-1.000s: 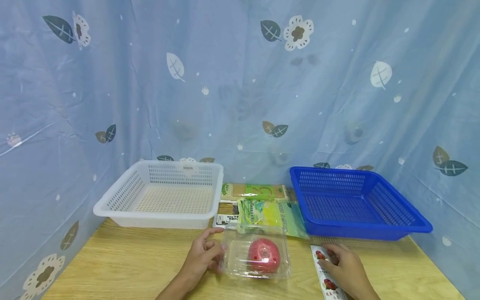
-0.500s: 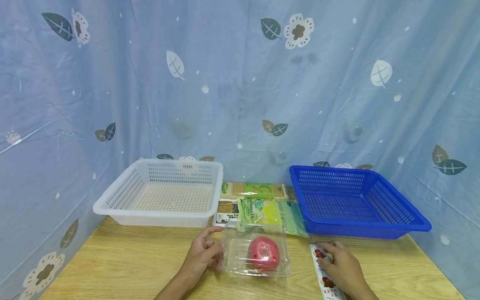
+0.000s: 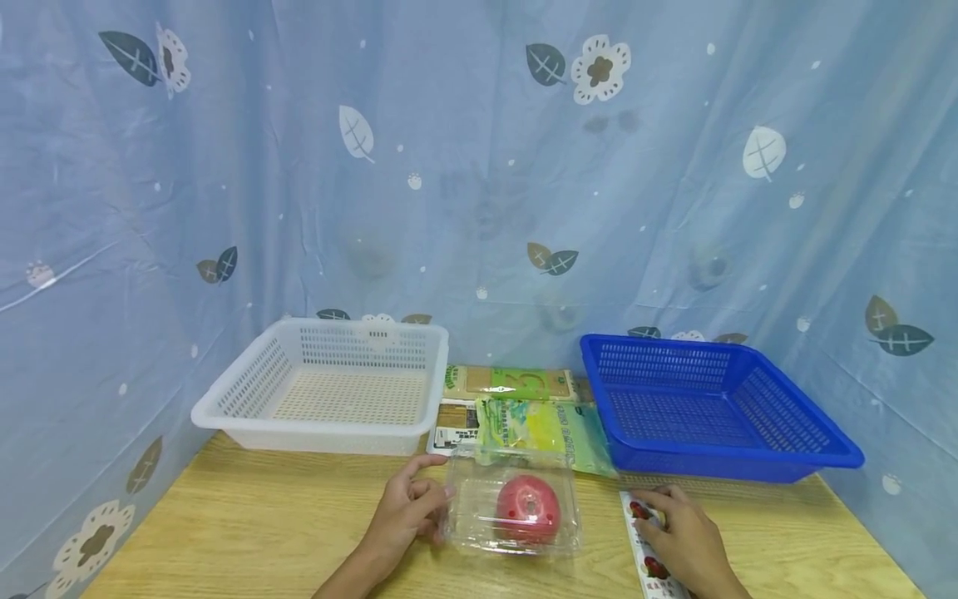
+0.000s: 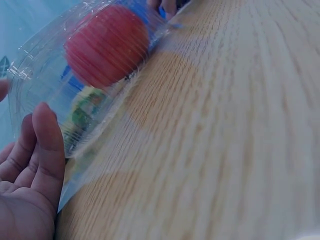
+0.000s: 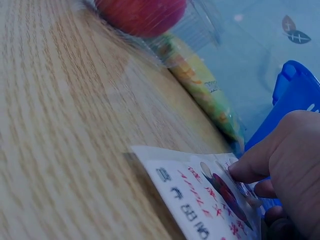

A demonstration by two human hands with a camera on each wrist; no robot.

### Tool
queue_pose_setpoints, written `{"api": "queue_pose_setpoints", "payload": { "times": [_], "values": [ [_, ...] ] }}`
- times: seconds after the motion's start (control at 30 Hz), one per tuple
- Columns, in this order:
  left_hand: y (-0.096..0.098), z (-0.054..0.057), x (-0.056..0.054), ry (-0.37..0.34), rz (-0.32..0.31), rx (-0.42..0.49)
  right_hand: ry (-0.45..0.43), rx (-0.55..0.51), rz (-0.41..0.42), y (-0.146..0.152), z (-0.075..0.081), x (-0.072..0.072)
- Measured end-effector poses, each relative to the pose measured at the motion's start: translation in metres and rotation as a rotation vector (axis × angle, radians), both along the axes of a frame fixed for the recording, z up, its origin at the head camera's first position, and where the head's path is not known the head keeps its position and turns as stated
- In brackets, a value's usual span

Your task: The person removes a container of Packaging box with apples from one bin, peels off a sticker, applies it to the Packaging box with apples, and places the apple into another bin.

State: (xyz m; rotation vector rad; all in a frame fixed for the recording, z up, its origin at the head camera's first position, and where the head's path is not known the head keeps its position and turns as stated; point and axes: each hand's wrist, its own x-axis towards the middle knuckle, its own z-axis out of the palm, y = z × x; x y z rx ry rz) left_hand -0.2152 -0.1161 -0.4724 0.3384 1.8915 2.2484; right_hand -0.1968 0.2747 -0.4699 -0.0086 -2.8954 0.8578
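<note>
A clear plastic box (image 3: pixel 471 520) with a red apple (image 3: pixel 529 509) inside it sits in the middle of the wooden table. At its left side is my left hand (image 3: pixel 407 503), index finger reaching to the far left corner and thumb by the near wall; the fingers are loosely bent. My right hand (image 3: pixel 687 532), to the right of the box, pinches a white strip of apple labels (image 3: pixel 645 556) near its far end. Close up in the right wrist view, a fingertip lies on a label (image 5: pixel 200 195) printed with an apple picture and red characters.
Behind the box lie a yellow-green packet (image 3: pixel 550 433), a brown and green packet (image 3: pixel 516 383) and a white printed packet (image 3: pixel 452 437). A white plastic basket (image 3: pixel 322 431) stands back left, a blue basket (image 3: pixel 733 462) back right. A patterned blue curtain (image 3: pixel 479 208) encloses the table.
The right hand's fingers have shifted slightly over the label strip. The left hand and the box keep their places; the whole head view has moved a little.
</note>
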Motion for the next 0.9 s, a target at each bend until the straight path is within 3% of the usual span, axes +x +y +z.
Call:
{"api": "queue_pose_setpoints", "payload": {
  "times": [0.53, 0.9],
  "values": [
    [0.0006, 0.001, -0.0005, 0.008, 0.012, -0.011, 0.079, 0.054, 0.0, 0.0004, 0.0027, -0.0001],
    [0.0008, 0.0003, -0.0005, -0.005, 0.02, -0.011, 0.05, 0.062, -0.024, -0.0017, 0.0019, -0.0016]
  ]
}}
